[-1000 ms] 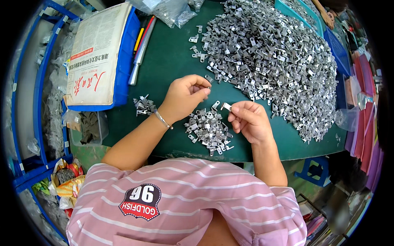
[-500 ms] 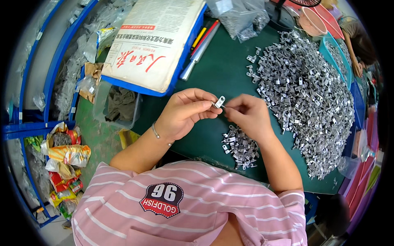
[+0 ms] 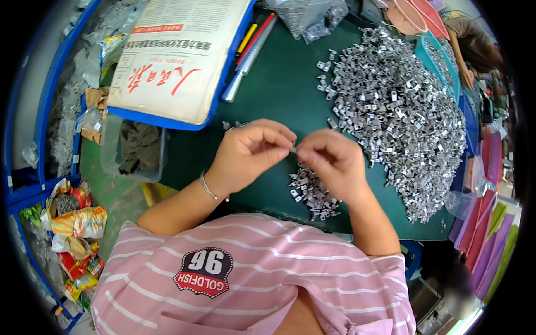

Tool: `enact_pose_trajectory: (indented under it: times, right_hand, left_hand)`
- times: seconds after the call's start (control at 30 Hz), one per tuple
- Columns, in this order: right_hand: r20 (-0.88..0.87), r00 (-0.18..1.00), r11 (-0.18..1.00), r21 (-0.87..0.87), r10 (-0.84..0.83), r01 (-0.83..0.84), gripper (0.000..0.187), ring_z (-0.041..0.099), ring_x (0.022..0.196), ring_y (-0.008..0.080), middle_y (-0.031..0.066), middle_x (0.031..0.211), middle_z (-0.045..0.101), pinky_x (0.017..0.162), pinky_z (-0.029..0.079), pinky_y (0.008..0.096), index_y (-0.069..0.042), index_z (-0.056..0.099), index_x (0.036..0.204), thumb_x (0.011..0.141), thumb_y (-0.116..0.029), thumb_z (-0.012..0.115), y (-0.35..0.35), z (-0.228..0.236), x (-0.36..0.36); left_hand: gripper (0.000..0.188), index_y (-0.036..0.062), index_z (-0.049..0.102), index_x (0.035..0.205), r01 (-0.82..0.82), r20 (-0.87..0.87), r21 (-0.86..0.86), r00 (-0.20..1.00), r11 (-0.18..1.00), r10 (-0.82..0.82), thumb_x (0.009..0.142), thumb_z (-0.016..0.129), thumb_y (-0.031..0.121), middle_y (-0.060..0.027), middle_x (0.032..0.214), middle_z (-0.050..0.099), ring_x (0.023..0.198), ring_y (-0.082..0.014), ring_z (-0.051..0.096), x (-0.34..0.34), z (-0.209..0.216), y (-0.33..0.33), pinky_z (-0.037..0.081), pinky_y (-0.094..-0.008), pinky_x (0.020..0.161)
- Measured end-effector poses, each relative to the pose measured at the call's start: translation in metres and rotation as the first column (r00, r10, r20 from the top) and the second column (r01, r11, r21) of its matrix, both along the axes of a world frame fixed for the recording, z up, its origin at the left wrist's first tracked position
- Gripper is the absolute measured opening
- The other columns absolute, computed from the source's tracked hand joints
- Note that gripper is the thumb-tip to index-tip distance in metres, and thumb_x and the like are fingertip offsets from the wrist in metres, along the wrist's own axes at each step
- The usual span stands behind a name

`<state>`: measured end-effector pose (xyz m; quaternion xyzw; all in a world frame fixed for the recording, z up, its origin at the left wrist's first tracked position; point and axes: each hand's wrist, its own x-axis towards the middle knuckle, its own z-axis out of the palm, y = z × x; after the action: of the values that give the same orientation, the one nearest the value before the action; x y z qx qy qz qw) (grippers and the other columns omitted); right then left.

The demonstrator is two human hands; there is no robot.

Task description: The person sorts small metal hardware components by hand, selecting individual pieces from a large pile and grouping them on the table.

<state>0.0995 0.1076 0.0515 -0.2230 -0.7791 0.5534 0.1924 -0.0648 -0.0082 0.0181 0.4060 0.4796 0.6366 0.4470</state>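
Note:
My left hand is closed in a pinch, with a bangle on its wrist. Between its fingertips and those of my right hand sits a small metal clip, mostly covered by the fingers. My right hand pinches at the same spot, and whether it grips a separate small part there cannot be made out. Just below the right fingers lies a small heap of silvery metal clips. A few more metal clips lie behind my left hand. Farther right spreads a large heap of similar clips.
A newspaper-covered blue board lies at the back left, with pens and a clear tube beside it. Plastic bags of parts and a teal basket stand behind. Left is a clear bin with dark cloth. Another person's hand is at far right.
My hands have come together at the clip, which is now largely hidden by fingers. The whole view has shifted, and a few clips now show behind my left hand.

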Motion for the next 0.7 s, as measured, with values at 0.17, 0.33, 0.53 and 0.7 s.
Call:
enact_pose_trajectory:
  times: [0.17,0.33,0.53,0.7]
  right_hand:
    - [0.129,0.99,0.973,0.218,0.049,-0.076,0.007,0.064,0.075,0.0248,0.0115,0.084,0.066,0.065,0.051,0.0316,0.0,0.067,0.084,0.077,0.002,0.067,0.007,0.001,0.042]
    - [0.207,0.915,0.824,0.533,-0.347,0.192,0.006,0.062,0.071,0.0306,0.0129,0.079,0.061,0.062,0.05,0.038,0.0,0.065,0.084,0.078,0.0,0.066,0.031,-0.017,0.031]
    - [0.199,0.897,0.74,0.647,-0.394,0.182,0.013,0.063,0.069,0.0305,0.0135,0.079,0.061,0.062,0.051,0.0373,-0.001,0.065,0.089,0.078,-0.006,0.069,0.035,-0.035,0.019]
    - [0.072,0.951,0.88,0.405,-0.3,0.247,0.015,0.061,0.063,0.0131,0.0076,0.077,0.064,0.057,0.049,0.0244,-0.001,0.065,0.089,0.076,0.002,0.073,0.021,-0.02,0.038]
  left_hand:
    - [0.012,0.0035,0.065,0.083,0.197,-0.525,0.078,0.842,0.977,-0.128,0.075,0.069,-0.004,-0.0082,0.095,0.066,0.089,-0.0231,0.063,0.025,-0.007,0.004,0.05,-0.032,0.079]
    - [0.009,0.0028,0.065,0.084,0.246,-0.597,0.054,0.785,0.968,-0.166,0.076,0.068,-0.001,-0.009,0.094,0.066,0.089,-0.026,0.063,0.03,-0.015,0.007,0.05,-0.0345,0.08]
    - [0.007,0.0028,0.065,0.085,0.116,-0.565,-0.039,0.817,0.993,-0.117,0.079,0.067,-0.001,-0.0081,0.093,0.065,0.082,-0.0205,0.063,0.018,-0.008,0.005,0.051,-0.0303,0.07]
    - [0.007,0.0007,0.064,0.088,-0.238,-0.603,0.069,0.764,0.969,0.231,0.083,0.063,-0.004,-0.0075,0.087,0.061,0.072,-0.0146,0.059,-0.004,-0.006,0.006,0.047,-0.024,0.063]
